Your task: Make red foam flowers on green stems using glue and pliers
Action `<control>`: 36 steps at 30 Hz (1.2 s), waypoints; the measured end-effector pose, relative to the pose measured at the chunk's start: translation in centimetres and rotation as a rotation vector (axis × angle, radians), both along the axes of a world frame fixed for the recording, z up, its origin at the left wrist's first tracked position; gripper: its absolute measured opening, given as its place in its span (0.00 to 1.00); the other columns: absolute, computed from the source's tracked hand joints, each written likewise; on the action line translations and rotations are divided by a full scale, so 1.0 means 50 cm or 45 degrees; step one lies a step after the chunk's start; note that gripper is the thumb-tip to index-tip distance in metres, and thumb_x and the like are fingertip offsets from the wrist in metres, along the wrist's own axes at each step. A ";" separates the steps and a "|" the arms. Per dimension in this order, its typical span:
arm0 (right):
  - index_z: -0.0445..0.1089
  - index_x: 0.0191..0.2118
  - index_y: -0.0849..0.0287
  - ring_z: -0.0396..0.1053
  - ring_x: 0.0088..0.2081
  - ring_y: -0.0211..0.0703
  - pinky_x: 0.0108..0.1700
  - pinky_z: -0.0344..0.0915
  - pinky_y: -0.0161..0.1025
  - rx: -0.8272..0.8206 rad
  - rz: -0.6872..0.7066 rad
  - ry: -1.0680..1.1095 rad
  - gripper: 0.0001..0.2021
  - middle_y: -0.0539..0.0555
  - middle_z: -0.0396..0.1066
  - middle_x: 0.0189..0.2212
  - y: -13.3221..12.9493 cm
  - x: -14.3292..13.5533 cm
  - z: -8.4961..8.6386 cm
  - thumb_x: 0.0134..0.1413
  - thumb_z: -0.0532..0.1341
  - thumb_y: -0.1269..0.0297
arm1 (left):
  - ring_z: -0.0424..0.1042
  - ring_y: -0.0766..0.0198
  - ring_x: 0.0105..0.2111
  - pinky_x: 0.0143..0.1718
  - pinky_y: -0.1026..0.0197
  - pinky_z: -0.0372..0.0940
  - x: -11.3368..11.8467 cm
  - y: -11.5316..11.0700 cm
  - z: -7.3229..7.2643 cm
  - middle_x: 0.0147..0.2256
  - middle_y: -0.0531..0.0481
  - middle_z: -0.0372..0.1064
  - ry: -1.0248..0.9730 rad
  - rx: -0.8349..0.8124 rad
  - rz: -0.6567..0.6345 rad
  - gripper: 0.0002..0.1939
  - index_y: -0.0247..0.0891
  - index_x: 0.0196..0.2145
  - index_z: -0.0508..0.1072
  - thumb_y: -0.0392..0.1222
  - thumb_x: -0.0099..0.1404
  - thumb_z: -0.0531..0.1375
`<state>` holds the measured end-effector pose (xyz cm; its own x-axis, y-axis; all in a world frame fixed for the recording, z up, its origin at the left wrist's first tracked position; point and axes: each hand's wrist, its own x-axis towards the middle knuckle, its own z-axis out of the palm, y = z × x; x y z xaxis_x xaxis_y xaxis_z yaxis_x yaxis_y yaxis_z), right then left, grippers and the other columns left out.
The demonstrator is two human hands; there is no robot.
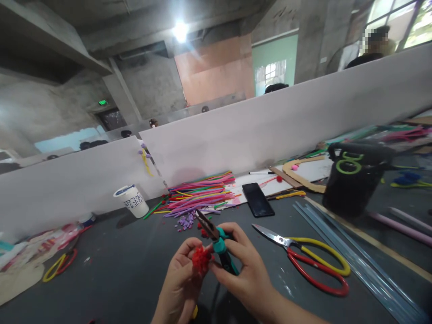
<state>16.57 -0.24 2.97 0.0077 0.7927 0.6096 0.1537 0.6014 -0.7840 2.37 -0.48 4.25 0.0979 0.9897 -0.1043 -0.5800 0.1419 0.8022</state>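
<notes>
My left hand (182, 274) pinches a small fuzzy red flower-like piece (201, 260) between thumb and fingers. Held in my right hand (248, 265) is a pair of pliers (219, 245) with teal-and-black handles, its dark jaws pointing up and to the left. The right thumb and a fingertip also reach the edge of the red piece, so both hands meet there. Just beyond the jaws lie small purple bits (185, 221) and a few red ones on the dark table. Whatever is under the left fingers is hidden.
Colourful fuzzy stems (202, 193) lie in a pile behind my hands, with a paper cup (132, 201) to their left. A phone (258, 199), large scissors (303, 256), clear rods (357, 265) and a black container (356, 180) are on the right. A white partition (236, 135) stands behind.
</notes>
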 end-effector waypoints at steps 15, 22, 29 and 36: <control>0.70 0.28 0.56 0.68 0.40 0.43 0.42 0.67 0.37 0.107 0.009 0.050 0.05 0.53 0.67 0.38 -0.020 -0.005 0.008 0.45 0.62 0.73 | 0.69 0.73 0.21 0.26 0.73 0.67 0.011 -0.022 -0.009 0.23 0.53 0.75 -0.016 0.034 0.041 0.16 0.36 0.27 0.79 0.38 0.39 0.78; 0.73 0.31 0.56 0.70 0.42 0.42 0.44 0.68 0.36 0.035 0.032 0.103 0.05 0.54 0.68 0.39 -0.032 -0.007 0.026 0.47 0.62 0.73 | 0.68 0.75 0.19 0.23 0.75 0.65 0.005 -0.030 -0.003 0.22 0.54 0.74 -0.049 -0.031 0.038 0.19 0.36 0.28 0.80 0.38 0.37 0.79; 0.73 0.30 0.56 0.71 0.42 0.42 0.44 0.68 0.35 -0.036 0.042 0.078 0.05 0.53 0.69 0.39 -0.029 0.006 0.032 0.48 0.61 0.72 | 0.57 0.81 0.14 0.18 0.78 0.58 0.003 -0.025 0.000 0.20 0.55 0.71 -0.075 -0.122 -0.013 0.20 0.35 0.31 0.79 0.39 0.39 0.78; 0.72 0.29 0.56 0.71 0.40 0.42 0.43 0.67 0.34 -0.036 0.007 -0.061 0.04 0.53 0.71 0.37 -0.015 0.011 0.019 0.49 0.61 0.71 | 0.59 0.79 0.17 0.18 0.77 0.59 0.007 -0.029 0.014 0.21 0.54 0.69 -0.048 -0.219 -0.049 0.16 0.31 0.27 0.79 0.39 0.42 0.77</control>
<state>17.11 -0.97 3.92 -0.0253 0.8094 0.5867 0.1883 0.5803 -0.7923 2.71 -1.94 4.97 0.1423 0.9530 -0.2674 -0.6006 0.2979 0.7420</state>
